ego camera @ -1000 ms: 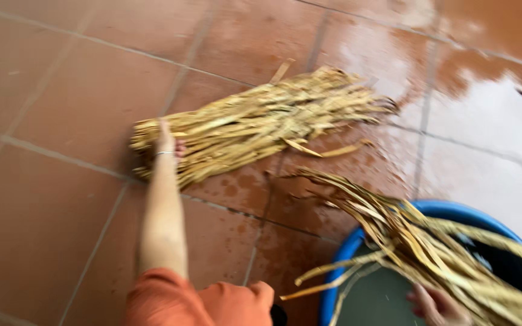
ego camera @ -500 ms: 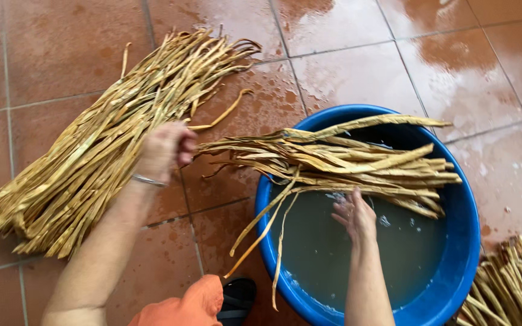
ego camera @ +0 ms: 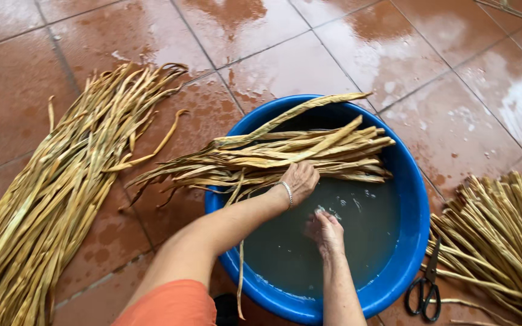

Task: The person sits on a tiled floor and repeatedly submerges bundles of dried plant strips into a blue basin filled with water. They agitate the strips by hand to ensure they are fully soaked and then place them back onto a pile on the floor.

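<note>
Left hand (ego camera: 300,179) grasps straw strips (ego camera: 285,154) over blue basin (ego camera: 415,205).

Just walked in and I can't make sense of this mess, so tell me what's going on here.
A person crouches over a blue basin of cloudy water on a wet tiled floor. The left hand grips a bundle of dried yellow strips lying across the basin's rim, while the right hand dips into the water. A big pile of strips lies to the left, another pile to the right, with black scissors beside it.

A home yard or washing area: wet terracotta floor tiles (ego camera: 357,48) beyond the fingers, a blue plastic basin (ego camera: 415,199) around them.
</note>
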